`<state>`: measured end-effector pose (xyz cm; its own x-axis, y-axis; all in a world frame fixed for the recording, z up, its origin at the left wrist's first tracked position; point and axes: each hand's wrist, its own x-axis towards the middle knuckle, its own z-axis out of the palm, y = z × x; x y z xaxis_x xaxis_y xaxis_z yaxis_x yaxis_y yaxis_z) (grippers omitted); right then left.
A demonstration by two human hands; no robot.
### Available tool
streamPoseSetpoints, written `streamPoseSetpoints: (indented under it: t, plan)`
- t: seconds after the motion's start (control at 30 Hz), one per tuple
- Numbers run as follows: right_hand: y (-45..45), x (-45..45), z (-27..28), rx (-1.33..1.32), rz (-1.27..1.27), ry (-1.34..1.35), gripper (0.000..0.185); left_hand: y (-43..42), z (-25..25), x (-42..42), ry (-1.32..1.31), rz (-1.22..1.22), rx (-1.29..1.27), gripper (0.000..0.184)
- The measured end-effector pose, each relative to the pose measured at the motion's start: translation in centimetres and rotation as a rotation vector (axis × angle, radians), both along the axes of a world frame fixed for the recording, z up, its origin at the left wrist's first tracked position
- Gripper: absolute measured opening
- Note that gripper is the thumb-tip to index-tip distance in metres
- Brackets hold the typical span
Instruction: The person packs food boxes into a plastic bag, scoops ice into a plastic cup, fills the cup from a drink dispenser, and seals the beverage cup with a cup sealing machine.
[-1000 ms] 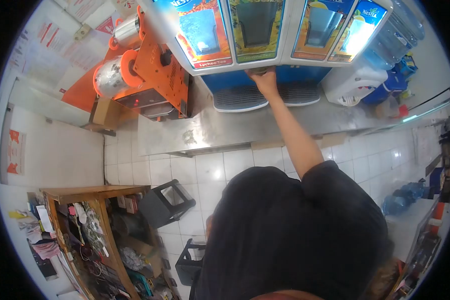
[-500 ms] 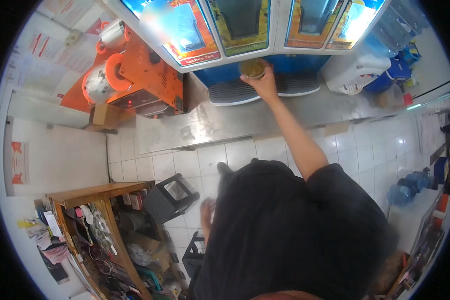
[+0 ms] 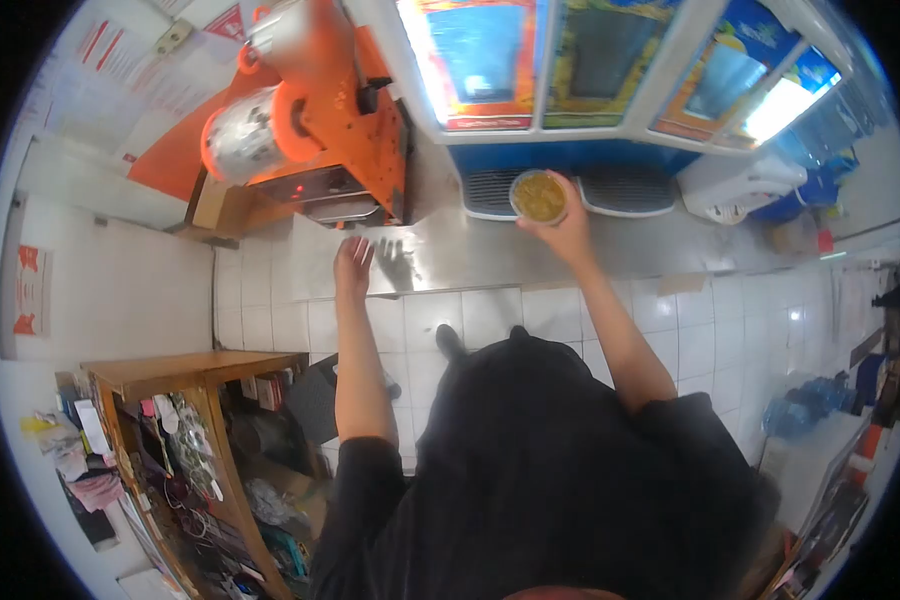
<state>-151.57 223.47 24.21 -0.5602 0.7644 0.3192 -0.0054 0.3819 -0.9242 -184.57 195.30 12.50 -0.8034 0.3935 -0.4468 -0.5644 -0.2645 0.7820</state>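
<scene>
My right hand (image 3: 562, 222) is wrapped round a round cup (image 3: 539, 197) with a yellowish-brown drink in it. The cup is in front of the drip trays (image 3: 627, 192) of the drinks dispenser (image 3: 570, 155), above the metal counter's front part. My left hand (image 3: 354, 266) reaches over the counter's front edge below the orange cup sealing machine (image 3: 362, 130); its fingers are apart and hold nothing. A reflection of these fingers shows on the metal counter (image 3: 440, 250) beside it.
A wooden cabinet (image 3: 205, 366) full of odds and ends stands at the lower left, with a dark stool (image 3: 315, 400) beside it. A white appliance (image 3: 735, 188) is to the right of the dispenser. Large blue bottles (image 3: 808, 405) are at the far right.
My right hand has brought the cup out from under the dispenser, towards me. My left hand has risen from beside my body to the counter. The view has shifted.
</scene>
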Motion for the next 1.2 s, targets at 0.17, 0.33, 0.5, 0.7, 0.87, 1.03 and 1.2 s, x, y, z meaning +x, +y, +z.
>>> streamPoseSetpoints:
  t: [0.17,0.33,0.5,0.7,0.87,1.03,1.2]
  plan:
    - [-5.0,-3.7,2.2,-0.144,0.147,0.035,0.087,2.7,-2.2,-4.9,-0.090,0.041,0.422,0.014]
    - [-9.1,-9.1,5.7,-0.259,0.303,0.002,0.085,1.0,0.0,-2.1,-0.087,0.019,0.415,0.012]
    - [-11.5,-14.6,6.7,-0.092,0.442,-0.061,0.085,-6.7,0.2,2.7,-0.076,-0.062,0.380,0.033]
    - [-16.1,-20.8,6.0,-0.220,0.505,-0.060,0.079,-11.5,1.2,6.0,-0.122,-0.095,0.422,0.017]
    - [-18.8,-25.1,4.6,-0.240,0.497,-0.034,0.080,-13.7,4.5,4.7,-0.230,-0.148,0.128,0.058]
    - [-19.6,-28.1,1.6,-0.157,0.510,0.009,0.082,-11.0,17.3,1.6,0.976,-0.102,-0.649,0.106]
    - [-19.7,-29.9,0.2,0.035,0.488,0.030,0.080,-5.9,20.3,-2.2,1.137,-0.244,-0.759,0.120]
